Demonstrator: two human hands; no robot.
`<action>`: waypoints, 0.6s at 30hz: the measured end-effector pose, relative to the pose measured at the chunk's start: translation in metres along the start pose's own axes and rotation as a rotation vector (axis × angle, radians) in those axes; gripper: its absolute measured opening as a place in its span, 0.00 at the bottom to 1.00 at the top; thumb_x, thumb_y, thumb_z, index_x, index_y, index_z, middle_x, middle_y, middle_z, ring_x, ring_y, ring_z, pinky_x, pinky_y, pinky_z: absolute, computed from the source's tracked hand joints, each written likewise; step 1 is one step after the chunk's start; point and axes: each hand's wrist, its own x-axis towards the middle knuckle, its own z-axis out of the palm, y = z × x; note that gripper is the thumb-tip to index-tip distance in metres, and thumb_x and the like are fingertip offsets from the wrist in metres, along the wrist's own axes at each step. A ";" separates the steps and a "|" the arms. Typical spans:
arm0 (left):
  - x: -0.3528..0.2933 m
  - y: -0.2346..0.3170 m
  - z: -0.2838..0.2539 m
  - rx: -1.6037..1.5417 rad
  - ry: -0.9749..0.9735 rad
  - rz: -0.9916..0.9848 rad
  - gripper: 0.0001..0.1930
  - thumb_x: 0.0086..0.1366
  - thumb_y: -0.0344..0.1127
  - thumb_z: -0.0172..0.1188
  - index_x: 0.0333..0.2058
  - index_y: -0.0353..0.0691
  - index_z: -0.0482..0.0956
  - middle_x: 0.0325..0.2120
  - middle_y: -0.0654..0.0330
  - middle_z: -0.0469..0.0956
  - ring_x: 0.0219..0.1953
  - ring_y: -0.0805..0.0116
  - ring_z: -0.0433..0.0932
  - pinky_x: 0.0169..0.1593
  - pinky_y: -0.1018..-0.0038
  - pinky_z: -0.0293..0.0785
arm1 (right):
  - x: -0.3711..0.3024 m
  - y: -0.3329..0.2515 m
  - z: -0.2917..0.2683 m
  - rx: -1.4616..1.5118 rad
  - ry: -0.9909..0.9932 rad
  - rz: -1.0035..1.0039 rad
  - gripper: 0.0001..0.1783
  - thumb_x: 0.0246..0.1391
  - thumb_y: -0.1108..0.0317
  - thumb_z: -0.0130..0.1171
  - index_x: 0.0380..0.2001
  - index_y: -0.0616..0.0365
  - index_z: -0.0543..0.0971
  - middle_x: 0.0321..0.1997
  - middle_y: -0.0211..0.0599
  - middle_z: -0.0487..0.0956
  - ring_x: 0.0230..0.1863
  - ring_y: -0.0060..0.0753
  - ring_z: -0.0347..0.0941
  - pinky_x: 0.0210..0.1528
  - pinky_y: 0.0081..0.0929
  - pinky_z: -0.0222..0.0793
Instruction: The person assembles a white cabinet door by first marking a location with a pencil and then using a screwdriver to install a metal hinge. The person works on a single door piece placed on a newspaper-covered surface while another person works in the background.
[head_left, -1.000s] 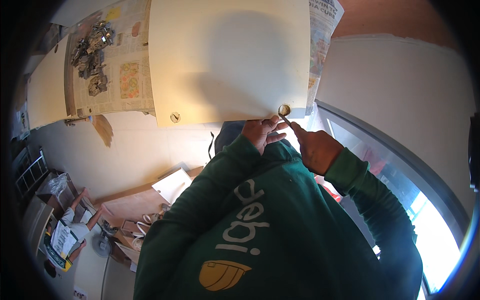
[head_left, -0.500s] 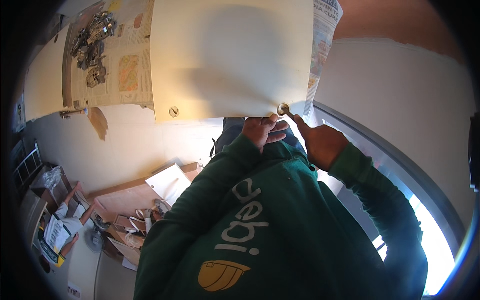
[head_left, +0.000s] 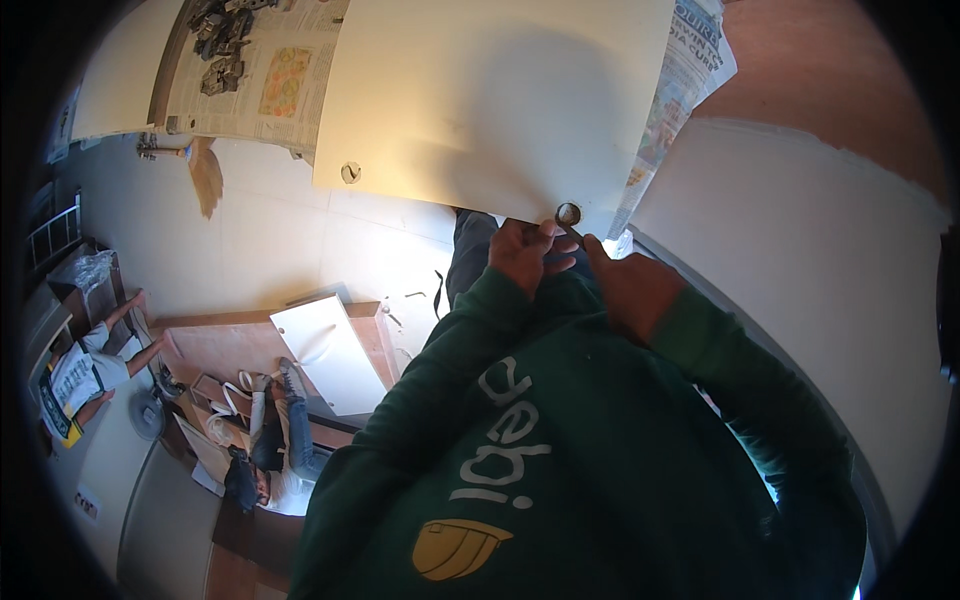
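A pale, flat cabinet panel [head_left: 440,110] has two round recesses along its near edge. At the right-hand recess [head_left: 568,214], my right hand [head_left: 635,285] is closed round a slim chisel-like tool [head_left: 572,234], its tip at the recess rim. The tool's exact kind is hard to make out. My left hand [head_left: 522,258] lies against the panel's near edge just left of the tool, thumb near the edge and fingers apart. The left recess [head_left: 350,172] stands free of both hands.
Newspaper [head_left: 690,90] lies under the panel. Metal hinges [head_left: 222,45] are heaped on newspaper at far left. A broom [head_left: 205,175] rests beyond the table edge. Two people [head_left: 90,370] work at lower left, near a white board [head_left: 332,355] and a fan [head_left: 147,415].
The view has shifted and tilted, bringing a second person into sight at lower left. My right hand has swung slightly down around the recess; the tool stays in it. My left hand remains at the edge.
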 end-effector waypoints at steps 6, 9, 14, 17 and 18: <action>-0.005 -0.007 0.007 -0.052 0.038 0.054 0.14 0.76 0.35 0.54 0.55 0.35 0.70 0.46 0.55 0.80 0.47 0.61 0.84 0.46 0.65 0.86 | 0.006 0.011 -0.028 0.087 -0.132 -0.040 0.42 0.55 0.61 0.64 0.68 0.67 0.60 0.34 0.57 0.82 0.38 0.58 0.81 0.38 0.50 0.76; -0.007 -0.009 0.007 -0.055 0.027 0.061 0.16 0.76 0.39 0.54 0.56 0.37 0.70 0.48 0.56 0.78 0.49 0.63 0.82 0.48 0.65 0.84 | 0.001 0.035 -0.020 0.157 -0.024 -0.218 0.45 0.53 0.56 0.67 0.67 0.69 0.60 0.35 0.58 0.82 0.38 0.61 0.81 0.38 0.50 0.75; -0.005 -0.015 0.004 -0.054 0.005 0.070 0.16 0.76 0.40 0.53 0.57 0.39 0.71 0.49 0.57 0.79 0.49 0.65 0.81 0.48 0.65 0.84 | 0.005 0.025 -0.015 0.116 -0.056 -0.225 0.42 0.52 0.62 0.66 0.65 0.73 0.62 0.32 0.59 0.82 0.35 0.63 0.81 0.37 0.49 0.75; -0.004 -0.015 0.006 -0.079 0.006 0.110 0.16 0.76 0.37 0.55 0.56 0.38 0.71 0.47 0.56 0.80 0.49 0.63 0.82 0.46 0.64 0.85 | 0.005 0.014 -0.024 0.092 -0.109 -0.176 0.40 0.51 0.67 0.64 0.64 0.75 0.62 0.30 0.59 0.82 0.35 0.62 0.81 0.36 0.48 0.75; -0.003 -0.017 0.004 -0.082 0.009 0.109 0.16 0.76 0.37 0.55 0.56 0.38 0.71 0.47 0.56 0.81 0.49 0.63 0.82 0.46 0.64 0.85 | 0.003 0.007 -0.029 0.090 -0.127 -0.150 0.39 0.52 0.68 0.62 0.64 0.75 0.62 0.30 0.59 0.82 0.35 0.61 0.81 0.37 0.48 0.76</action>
